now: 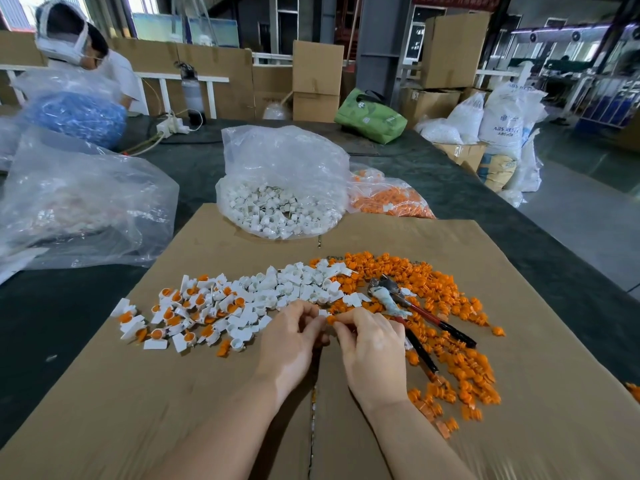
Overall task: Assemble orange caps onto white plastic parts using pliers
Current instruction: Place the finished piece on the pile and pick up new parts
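Hands meet at the lower centre of the frame, above a flattened sheet of cardboard (pixel 519 427) that serves as a work mat. The left hand (pixel 289 344) pinches a small white part (pixel 322 312) at its fingertips, and the right hand (pixel 372 348) pinches an orange cap (pixel 331 319) just beside it, the two pieces touching or nearly so. Both hands are grasping, fingers curled inward; the pieces appear to be brought together by hand so the cap can be seated before any squeezing.

Pliers (pixel 412 310) lie unheld on the cardboard just to the right of the right hand, on the orange heap, jaws pointing toward the top of the frame and red-and-black handles angled toward the lower right. Their spot looks chosen for a quick pick-up.

Loose orange caps (pixel 450 296) spread in a band from the middle of the frame down the right side, within reach of the right hand. Unfinished white parts (pixel 298 284) are heaped in the centre, just above the hands. Finished pieces (pixel 187 313), white with orange showing inside, gather at the centre left, kept apart from the raw stock.

Toward the top centre stands an open clear bag of white parts (pixel 277 209), with a bag of orange caps (pixel 388 199) beside it on the right, both partly on the cardboard's far edge as refill supply. More plastic bags (pixel 79 202) lie at the left. Another person (pixel 86 53) sits at the upper left, and boxes and sacks fill the background.
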The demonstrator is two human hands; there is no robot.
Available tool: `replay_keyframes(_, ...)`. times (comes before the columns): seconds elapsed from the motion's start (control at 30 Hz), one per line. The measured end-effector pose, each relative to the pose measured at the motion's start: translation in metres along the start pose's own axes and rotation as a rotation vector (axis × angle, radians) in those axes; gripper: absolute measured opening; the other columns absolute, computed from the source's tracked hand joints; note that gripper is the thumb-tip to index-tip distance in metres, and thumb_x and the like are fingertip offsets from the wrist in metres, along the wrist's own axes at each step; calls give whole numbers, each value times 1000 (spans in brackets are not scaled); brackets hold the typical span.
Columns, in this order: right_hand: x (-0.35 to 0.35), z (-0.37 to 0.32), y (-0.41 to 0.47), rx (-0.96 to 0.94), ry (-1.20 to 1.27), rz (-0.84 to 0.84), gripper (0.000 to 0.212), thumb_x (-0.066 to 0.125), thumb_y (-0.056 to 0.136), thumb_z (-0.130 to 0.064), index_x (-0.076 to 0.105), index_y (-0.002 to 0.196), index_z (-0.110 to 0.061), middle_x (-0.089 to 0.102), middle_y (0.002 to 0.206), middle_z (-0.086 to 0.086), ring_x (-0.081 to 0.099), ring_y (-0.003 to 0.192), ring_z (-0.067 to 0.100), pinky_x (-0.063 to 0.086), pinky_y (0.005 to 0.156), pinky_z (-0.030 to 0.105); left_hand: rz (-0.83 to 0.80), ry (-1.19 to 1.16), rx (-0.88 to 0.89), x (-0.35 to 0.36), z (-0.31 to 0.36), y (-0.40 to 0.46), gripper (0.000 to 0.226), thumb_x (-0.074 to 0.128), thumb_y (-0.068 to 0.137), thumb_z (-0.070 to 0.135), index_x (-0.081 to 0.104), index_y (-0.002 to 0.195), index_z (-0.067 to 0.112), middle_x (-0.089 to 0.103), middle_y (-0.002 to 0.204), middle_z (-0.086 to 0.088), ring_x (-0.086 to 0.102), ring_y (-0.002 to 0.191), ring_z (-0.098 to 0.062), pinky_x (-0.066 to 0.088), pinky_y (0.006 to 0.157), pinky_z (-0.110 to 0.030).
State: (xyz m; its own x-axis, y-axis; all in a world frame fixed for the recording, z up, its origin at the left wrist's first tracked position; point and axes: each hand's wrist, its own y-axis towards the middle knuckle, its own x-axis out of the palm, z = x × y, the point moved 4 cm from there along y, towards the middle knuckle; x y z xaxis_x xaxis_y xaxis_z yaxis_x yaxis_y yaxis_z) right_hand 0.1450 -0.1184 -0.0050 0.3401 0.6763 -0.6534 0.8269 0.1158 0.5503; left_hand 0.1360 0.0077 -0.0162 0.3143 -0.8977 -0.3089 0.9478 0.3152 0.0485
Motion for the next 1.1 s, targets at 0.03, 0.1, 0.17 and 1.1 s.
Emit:
replay_keyframes(0.03, 0, 0, 0, 0, -8, 4, 8, 74, 79, -13, 67, 76, -14, 65, 69, -5, 61, 66, 16, 36, 72, 34, -2, 3, 6, 0, 0, 0, 9, 57, 93, 18, 57, 84, 21, 67, 70, 0, 64, 63, -4, 48, 61, -14)
replay_keyframes(0.1, -1, 0, 0, 13, -30, 9, 9, 75, 78, -15, 67, 74, -14, 64, 66, -5, 60, 63, 16, 37, 72, 34, -6, -5, 13, 0, 1, 0, 9, 56, 93, 18, 57, 84, 20, 67, 70, 1, 63, 61, -1, 44, 57, -9)
replay_keyframes(0.17, -1, 0, 0, 8, -54, 12, 12, 77, 77, -15, 66, 72, -14, 62, 62, -5, 59, 60, 15, 38, 71, 34, -2, -7, 23, 0, 2, -1, 9, 56, 93, 17, 56, 85, 19, 66, 71, 0, 63, 60, 1, 43, 56, -7)
replay_keyframes(1.1, -2, -3, 2, -41, 116, -90, 26, 70, 83, -14, 70, 108, -22, 61, 88, -7, 55, 90, 14, 36, 79, 30, -32, -224, -21, 2, -12, 1, 13, 55, 93, 9, 62, 93, 21, 65, 72, -1, 64, 64, -11, 54, 67, -28)
